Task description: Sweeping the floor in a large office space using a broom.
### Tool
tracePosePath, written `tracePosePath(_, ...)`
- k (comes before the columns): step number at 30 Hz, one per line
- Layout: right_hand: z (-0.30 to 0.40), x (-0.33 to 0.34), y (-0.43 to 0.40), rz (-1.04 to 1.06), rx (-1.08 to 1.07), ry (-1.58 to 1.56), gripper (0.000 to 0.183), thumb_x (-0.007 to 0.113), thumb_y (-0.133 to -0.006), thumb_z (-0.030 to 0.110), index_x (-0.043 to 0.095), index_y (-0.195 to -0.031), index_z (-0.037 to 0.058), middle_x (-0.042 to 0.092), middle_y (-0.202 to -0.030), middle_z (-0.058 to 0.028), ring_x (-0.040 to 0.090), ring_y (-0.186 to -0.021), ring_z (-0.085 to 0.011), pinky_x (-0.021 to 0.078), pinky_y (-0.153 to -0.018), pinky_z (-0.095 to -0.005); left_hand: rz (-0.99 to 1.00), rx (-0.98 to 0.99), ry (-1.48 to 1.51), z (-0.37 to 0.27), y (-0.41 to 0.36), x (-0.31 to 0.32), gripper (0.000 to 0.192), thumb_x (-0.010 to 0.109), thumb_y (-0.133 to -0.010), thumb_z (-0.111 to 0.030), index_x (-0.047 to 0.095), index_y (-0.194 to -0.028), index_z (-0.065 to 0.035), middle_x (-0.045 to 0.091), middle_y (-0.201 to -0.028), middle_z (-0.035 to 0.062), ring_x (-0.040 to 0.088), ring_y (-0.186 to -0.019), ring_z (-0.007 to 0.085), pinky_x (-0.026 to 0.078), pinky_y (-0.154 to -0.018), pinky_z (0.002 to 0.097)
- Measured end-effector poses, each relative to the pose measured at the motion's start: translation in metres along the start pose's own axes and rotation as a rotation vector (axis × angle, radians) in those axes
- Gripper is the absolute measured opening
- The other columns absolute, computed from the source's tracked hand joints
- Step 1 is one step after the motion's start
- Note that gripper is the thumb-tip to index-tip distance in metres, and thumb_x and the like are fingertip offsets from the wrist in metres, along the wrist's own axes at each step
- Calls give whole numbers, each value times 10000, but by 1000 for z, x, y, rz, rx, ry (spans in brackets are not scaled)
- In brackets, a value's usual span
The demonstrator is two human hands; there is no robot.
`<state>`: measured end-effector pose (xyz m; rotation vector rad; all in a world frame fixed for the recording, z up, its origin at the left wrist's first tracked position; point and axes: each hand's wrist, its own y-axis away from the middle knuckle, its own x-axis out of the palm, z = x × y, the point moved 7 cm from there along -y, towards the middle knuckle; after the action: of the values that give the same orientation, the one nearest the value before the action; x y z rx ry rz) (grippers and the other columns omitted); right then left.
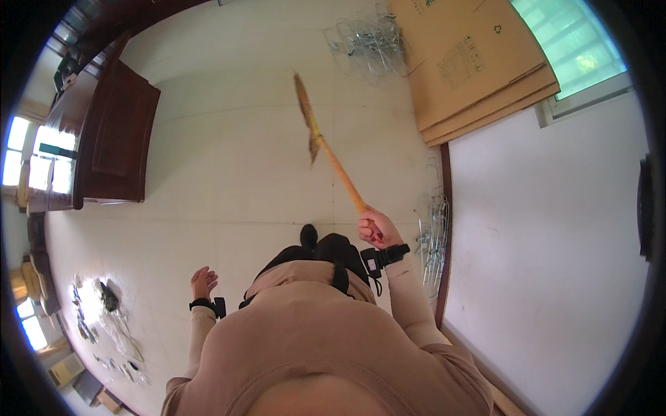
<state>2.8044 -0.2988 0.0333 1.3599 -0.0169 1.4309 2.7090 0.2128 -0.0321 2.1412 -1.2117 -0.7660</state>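
My right hand (pixel 379 229) is closed around the end of an orange-yellow broom handle (pixel 343 174). The broom's brown bristle head (pixel 303 104) points away from me over the pale tiled floor (pixel 234 151); whether it touches the tiles I cannot tell. At my left side hangs my left hand (pixel 204 282), holding nothing, its fingers loosely curled and a little apart. Each wrist wears a black strapped device.
Flattened cardboard boxes (pixel 468 62) lean by the wall at upper right. Beside them lies a pile of wire hangers (pixel 369 41), with more hangers (pixel 434 244) along the right wall. A dark wooden cabinet (pixel 117 135) stands left. Mixed litter (pixel 112 322) lies on the floor at lower left.
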Motion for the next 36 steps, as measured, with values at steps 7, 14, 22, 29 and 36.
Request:
tracePosePath(7, 72, -64, 4, -233, -167, -3, 89, 467, -775, 106, 392, -776, 154, 373, -521, 37, 351, -384, -74, 270, -340, -207, 33, 11, -40, -42, -25, 55, 279, 532, -751, -221, 510, -971, -50, 557, -753, 57, 556, -657, 155, 447, -554, 257)
tracePosePath(14, 169, -136, -24, -457, -268, -93, 179, 502, -740, 159, 402, -600, 110, 441, -528, -5, 415, -419, -103, 292, -357, -236, -26, 8, 40, -53, -30, 96, 280, 524, -749, -222, 512, -970, -51, 556, -749, 57, 554, -653, 156, 446, -549, 258)
tracePosePath(22, 271, -193, -114, -546, -298, 24, 145, 493, -692, 128, 411, -582, 84, 394, -448, -48, 378, -358, -155, 284, -320, -270, -128, -22, 78, -85, 0, 158, 278, 518, -762, -222, 510, -978, -47, 564, -764, 67, 563, -665, 160, 459, -557, 263)
tracePosePath(29, 296, -204, -209, -583, -30, 69, 79, 436, -607, 69, 364, -573, 74, 363, -426, -63, 369, -326, -169, 268, -286, -278, -225, -15, 124, -106, 43, 187, 273, 513, -770, -206, 507, -990, -45, 569, -781, 72, 569, -683, 166, 469, -583, 262)
tracePosePath(36, 215, -141, -235, -600, 137, 541, 103, 440, -657, 85, 402, -578, 32, 439, -443, -117, 413, -303, -191, 277, -252, -290, -343, -113, 183, -66, 72, 170, 260, 477, -790, -198, 497, -997, -42, 573, -795, 86, 580, -683, 184, 482, -562, 286)
